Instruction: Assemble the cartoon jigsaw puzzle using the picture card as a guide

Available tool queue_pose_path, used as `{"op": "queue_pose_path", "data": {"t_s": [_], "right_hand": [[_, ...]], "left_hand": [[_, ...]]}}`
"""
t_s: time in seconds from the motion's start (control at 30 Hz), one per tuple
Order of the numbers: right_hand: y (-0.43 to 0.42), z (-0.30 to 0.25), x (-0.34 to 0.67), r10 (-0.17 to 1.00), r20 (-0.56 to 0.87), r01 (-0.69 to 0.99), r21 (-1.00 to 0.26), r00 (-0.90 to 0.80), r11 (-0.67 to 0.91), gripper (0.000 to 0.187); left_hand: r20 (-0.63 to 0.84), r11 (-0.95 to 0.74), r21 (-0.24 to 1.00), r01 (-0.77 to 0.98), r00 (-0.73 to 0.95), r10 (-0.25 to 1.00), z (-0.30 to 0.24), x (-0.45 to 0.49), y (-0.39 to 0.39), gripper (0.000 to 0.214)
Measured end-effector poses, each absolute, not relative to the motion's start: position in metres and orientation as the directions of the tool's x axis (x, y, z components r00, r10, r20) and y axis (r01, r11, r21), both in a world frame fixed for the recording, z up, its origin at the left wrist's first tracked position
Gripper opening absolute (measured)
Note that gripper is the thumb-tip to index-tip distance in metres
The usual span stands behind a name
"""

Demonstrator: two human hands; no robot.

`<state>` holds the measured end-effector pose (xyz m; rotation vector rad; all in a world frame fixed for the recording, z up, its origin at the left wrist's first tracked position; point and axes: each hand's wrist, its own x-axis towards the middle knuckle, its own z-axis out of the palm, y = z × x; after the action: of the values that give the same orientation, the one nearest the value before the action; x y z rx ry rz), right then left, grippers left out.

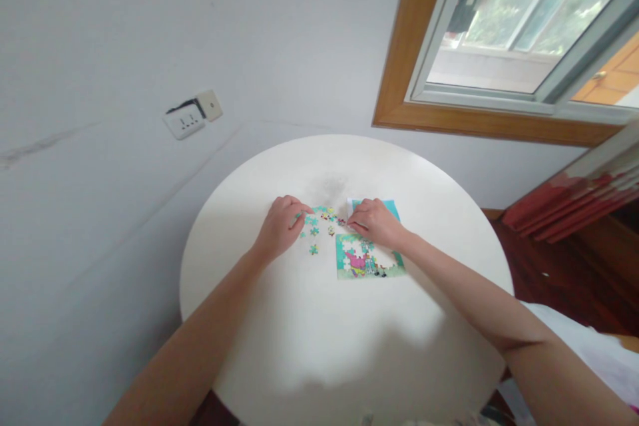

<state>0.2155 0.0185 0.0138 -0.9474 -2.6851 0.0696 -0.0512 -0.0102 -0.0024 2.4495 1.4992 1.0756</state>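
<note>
On a round white table [299, 319] lies a partly assembled jigsaw puzzle [353, 267], with a pink figure, a teal border and white gaps. Loose puzzle pieces [314, 231] are scattered to its left and above it. My left hand [280, 227] rests at the left edge of these pieces, thumb and index finger apart, fingertips by teal ones. My right hand [375, 221] is above the puzzle, fingers bent together at a small dark patterned puzzle piece [341, 221]. Its grip is partly hidden. Under that hand lies a blue-and-white sheet [392, 207].
A white wall [279, 33] with a power socket [184, 121] stands behind the table. At the upper right is a wood-framed window [394, 80]. A red and pale curtain [554, 206] hangs at the right. A grey smudge [327, 184] marks the tabletop beyond the pieces.
</note>
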Motion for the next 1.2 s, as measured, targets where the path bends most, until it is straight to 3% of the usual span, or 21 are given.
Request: {"op": "queue_pose_path", "data": {"t_s": [0.33,0.43,0.63,0.77,0.93,1.2], "right_hand": [[0.036,0.002,0.166,0.499,0.255,0.502,-0.060,-0.828,0.863,0.023],[0.044,0.004,0.174,0.489,0.268,0.459,-0.168,-0.830,0.872,0.023],[0.057,0.010,0.203,0.627,0.312,0.522,-0.358,-0.714,0.774,0.022],[0.051,0.010,0.203,0.558,0.235,0.450,-0.385,-0.796,0.805,0.020],[0.041,0.005,0.191,0.529,0.205,0.454,-0.323,-0.823,0.831,0.017],[0.034,0.006,0.179,0.654,0.076,0.624,-0.236,-0.753,0.745,0.032]], "left_hand": [[0.538,-0.513,0.385,0.767,0.265,0.800,-0.003,-0.053,-0.010,0.022],[0.537,-0.515,0.391,0.763,0.265,0.801,-0.001,-0.053,-0.011,0.022],[0.542,-0.521,0.412,0.747,0.259,0.800,0.000,-0.052,-0.012,0.022],[0.545,-0.526,0.405,0.748,0.265,0.795,0.000,-0.052,-0.013,0.022],[0.555,-0.516,0.399,0.758,0.248,0.794,0.000,-0.054,-0.012,0.022],[0.554,-0.513,0.399,0.760,0.246,0.795,0.000,-0.054,-0.012,0.022]]}}
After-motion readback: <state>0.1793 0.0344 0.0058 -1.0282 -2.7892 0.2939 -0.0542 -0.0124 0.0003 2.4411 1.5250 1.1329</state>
